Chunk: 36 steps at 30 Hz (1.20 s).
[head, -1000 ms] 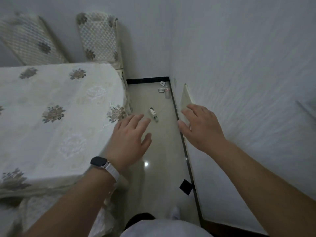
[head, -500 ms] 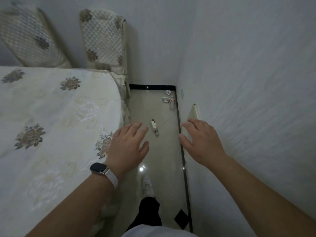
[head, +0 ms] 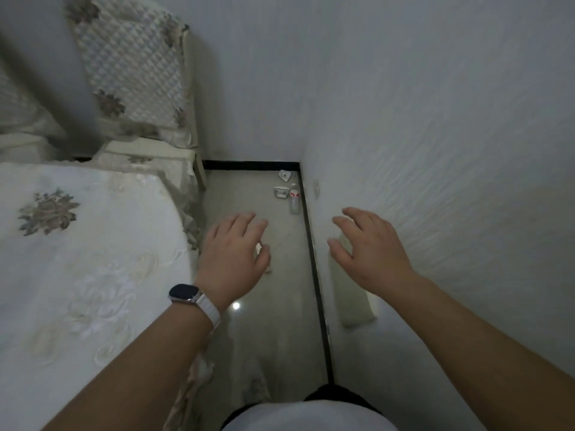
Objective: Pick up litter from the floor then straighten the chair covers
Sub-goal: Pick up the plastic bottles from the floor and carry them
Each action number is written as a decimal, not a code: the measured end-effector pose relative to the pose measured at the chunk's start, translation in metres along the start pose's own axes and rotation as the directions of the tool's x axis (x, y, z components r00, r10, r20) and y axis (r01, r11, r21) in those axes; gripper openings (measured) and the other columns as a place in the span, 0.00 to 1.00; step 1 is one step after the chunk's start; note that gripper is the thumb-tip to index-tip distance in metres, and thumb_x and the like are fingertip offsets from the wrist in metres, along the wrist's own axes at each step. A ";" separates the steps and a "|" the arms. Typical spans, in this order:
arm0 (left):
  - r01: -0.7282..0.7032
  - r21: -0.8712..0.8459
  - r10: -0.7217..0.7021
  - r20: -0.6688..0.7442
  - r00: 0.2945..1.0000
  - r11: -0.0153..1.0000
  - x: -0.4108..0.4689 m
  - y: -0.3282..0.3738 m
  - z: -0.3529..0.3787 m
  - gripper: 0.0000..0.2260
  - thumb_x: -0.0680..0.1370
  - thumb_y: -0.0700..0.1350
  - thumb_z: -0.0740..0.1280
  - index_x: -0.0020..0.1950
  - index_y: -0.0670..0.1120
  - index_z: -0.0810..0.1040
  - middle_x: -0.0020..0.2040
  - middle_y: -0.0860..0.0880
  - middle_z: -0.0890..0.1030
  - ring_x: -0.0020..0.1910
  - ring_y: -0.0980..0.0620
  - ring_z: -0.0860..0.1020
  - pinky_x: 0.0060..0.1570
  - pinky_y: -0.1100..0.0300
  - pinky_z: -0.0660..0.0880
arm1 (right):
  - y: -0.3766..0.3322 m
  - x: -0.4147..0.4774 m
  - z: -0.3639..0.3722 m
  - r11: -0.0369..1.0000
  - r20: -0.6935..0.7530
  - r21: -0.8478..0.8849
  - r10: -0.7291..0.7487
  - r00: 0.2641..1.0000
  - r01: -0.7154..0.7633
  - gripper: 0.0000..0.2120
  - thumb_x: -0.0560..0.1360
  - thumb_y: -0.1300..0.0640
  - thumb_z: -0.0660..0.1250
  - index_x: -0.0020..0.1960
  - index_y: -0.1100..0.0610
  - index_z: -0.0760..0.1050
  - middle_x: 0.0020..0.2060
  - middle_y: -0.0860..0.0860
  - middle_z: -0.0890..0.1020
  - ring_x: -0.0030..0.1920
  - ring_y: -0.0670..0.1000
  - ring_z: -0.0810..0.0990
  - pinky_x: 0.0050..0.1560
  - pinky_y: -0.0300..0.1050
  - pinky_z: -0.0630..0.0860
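Observation:
Litter lies at the far end of a narrow strip of floor: a small plastic bottle [head: 294, 201] with a red label by the baseboard, a white wrapper [head: 280, 193] beside it and a crumpled white scrap [head: 284, 175] in the corner. Another small piece of litter [head: 260, 251] is mostly hidden behind my left hand [head: 234, 262], which hovers above the floor with fingers spread and holds nothing. My right hand [head: 370, 250] is raised near the wall, fingers relaxed and empty. A chair with a quilted floral cover [head: 130, 66] stands at the far left.
A table under a white floral cloth [head: 77, 269] fills the left side. A white wall [head: 451, 135] with a black baseboard [head: 314, 259] closes the right. A pale wall fitting [head: 354, 303] sticks out below my right hand. A second covered chair [head: 18, 113] is at the left edge.
The view has moved forward along the gap, so the litter in the corner looks closer. Both hands stay raised and open; my left hand now covers the nearer piece of litter.

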State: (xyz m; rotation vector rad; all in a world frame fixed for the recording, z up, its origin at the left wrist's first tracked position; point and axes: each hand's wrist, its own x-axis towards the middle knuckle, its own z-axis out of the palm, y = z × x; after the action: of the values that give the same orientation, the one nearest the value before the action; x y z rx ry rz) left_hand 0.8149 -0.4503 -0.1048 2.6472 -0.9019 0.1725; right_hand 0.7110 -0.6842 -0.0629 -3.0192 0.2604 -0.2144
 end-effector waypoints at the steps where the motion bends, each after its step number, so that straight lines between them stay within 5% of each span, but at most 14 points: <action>1: -0.006 0.005 0.006 -0.010 1.000 1.000 0.010 -0.005 0.001 0.19 0.74 0.52 0.64 0.63 0.48 0.76 0.63 0.46 0.78 0.61 0.42 0.75 0.59 0.46 0.71 | 0.001 0.012 0.003 1.000 0.000 -0.005 0.001 1.000 -0.001 0.25 0.76 0.43 0.56 0.63 0.57 0.77 0.63 0.57 0.77 0.62 0.59 0.75 0.61 0.56 0.71; 13: 0.024 0.025 -0.024 0.012 1.000 0.999 0.152 -0.067 0.060 0.19 0.75 0.53 0.62 0.63 0.47 0.78 0.63 0.45 0.78 0.60 0.43 0.75 0.59 0.48 0.70 | 0.026 0.192 0.097 0.984 0.023 0.125 -0.127 0.992 0.123 0.22 0.75 0.45 0.58 0.61 0.57 0.77 0.61 0.57 0.78 0.60 0.58 0.76 0.58 0.54 0.72; 17: 0.067 0.033 -0.069 0.044 0.997 0.997 0.210 -0.090 0.107 0.19 0.75 0.52 0.63 0.63 0.47 0.78 0.63 0.46 0.78 0.61 0.43 0.75 0.60 0.48 0.69 | 0.052 0.262 0.158 0.981 0.149 0.161 -0.134 0.980 0.110 0.23 0.76 0.43 0.57 0.65 0.55 0.75 0.64 0.56 0.76 0.63 0.58 0.74 0.60 0.56 0.71; 29: 0.301 -0.064 -0.276 0.253 0.927 0.952 0.302 -0.161 0.335 0.19 0.73 0.51 0.64 0.62 0.47 0.78 0.61 0.45 0.79 0.58 0.41 0.77 0.54 0.48 0.73 | 0.116 0.371 0.353 0.981 0.280 0.192 -0.086 0.956 0.032 0.24 0.76 0.43 0.56 0.62 0.56 0.77 0.63 0.56 0.77 0.61 0.57 0.75 0.58 0.53 0.71; 36: 0.426 -0.114 -0.357 0.379 0.854 0.897 0.292 -0.205 0.514 0.23 0.73 0.55 0.59 0.62 0.46 0.79 0.60 0.44 0.79 0.58 0.40 0.77 0.53 0.47 0.74 | 0.155 0.386 0.504 0.980 0.327 0.155 0.069 0.942 -0.126 0.25 0.76 0.43 0.57 0.65 0.57 0.75 0.65 0.58 0.76 0.63 0.59 0.74 0.61 0.55 0.70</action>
State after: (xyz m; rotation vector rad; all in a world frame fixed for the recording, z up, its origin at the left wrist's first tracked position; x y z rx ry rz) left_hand 1.1738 -0.6465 -0.5779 2.6456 -0.4156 -0.4793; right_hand 1.1373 -0.8585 -0.5267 -2.7994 0.3403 0.2489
